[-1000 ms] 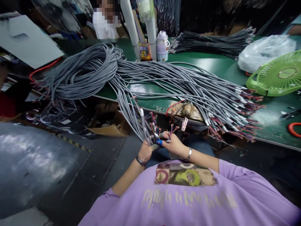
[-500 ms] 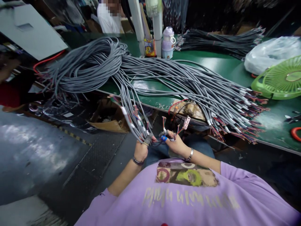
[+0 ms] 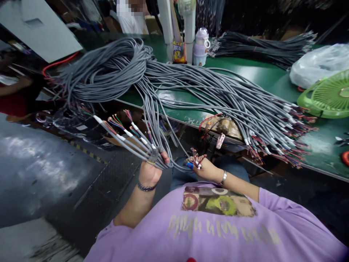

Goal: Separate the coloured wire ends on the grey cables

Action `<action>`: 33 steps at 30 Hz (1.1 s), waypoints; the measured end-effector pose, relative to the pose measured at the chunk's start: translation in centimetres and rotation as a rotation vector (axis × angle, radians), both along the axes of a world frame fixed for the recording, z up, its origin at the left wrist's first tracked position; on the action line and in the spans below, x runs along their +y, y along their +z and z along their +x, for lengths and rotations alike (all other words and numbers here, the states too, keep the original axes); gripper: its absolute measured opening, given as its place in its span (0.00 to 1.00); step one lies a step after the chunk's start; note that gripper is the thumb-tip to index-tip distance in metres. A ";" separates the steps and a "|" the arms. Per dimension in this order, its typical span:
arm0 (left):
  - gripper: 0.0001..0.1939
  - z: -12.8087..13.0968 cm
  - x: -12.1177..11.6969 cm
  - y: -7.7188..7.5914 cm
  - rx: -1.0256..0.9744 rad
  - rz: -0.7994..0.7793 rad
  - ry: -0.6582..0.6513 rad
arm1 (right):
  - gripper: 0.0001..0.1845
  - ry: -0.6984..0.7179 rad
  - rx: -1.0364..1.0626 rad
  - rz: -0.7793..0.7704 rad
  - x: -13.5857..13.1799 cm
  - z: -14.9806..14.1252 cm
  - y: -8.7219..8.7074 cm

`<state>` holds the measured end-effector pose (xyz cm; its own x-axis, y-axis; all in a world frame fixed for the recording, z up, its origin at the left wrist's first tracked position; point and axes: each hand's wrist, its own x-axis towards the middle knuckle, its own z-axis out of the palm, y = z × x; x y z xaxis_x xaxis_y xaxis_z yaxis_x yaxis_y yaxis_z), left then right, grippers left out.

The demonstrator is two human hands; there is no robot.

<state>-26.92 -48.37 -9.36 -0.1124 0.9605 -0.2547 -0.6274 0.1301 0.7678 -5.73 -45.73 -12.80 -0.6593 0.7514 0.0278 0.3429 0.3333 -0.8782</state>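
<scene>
My left hand [image 3: 153, 168] is closed around a bunch of grey cables [image 3: 131, 146] in front of the table edge. Their white-banded ends fan out to the left, with coloured wires showing. To its right, my right hand [image 3: 204, 168] is closed on cable ends [image 3: 195, 158], whose bundled coloured wires stick up over the fingers. Blue and grey wraps cover some fingertips. The held cables run back up to a large grey coil [image 3: 103, 72] on the green table [image 3: 251, 82].
A long spread of grey cables [image 3: 218, 87] ends at the table's right. A green fan [image 3: 327, 94], plastic bag [image 3: 321, 65], bottle [image 3: 201, 47] and dark cable bundle [image 3: 261, 47] stand or lie behind. A pink clip [image 3: 220, 141] hangs at the edge. Another person [image 3: 131, 18] is at the back.
My left hand has moved left with its cables, and their ends now fan out further left. My right hand stays nearly in place, with more wire ends gathered at its fingers.
</scene>
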 end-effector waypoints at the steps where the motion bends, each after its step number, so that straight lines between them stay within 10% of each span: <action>1: 0.16 0.1 -0.3 -0.2 0.023 0.007 -0.004 | 0.19 -0.004 0.024 -0.037 -0.1 -0.2 0.0; 11: 0.16 2.4 -1.9 -5.7 0.251 0.087 -0.166 | 0.21 -0.200 0.373 -0.315 -0.6 -2.2 -0.1; 19: 0.19 3.1 -1.1 -5.2 0.236 0.142 -0.245 | 0.21 -0.167 0.337 -0.311 -0.4 -2.2 0.3; 27: 0.20 3.5 -0.9 -5.1 0.344 0.177 -0.332 | 0.12 -0.202 0.175 -0.026 -0.4 -2.0 0.3; 33: 0.08 2.8 -1.3 -7.3 0.824 0.391 -0.354 | 0.11 -0.280 0.188 0.143 -0.7 -1.1 0.7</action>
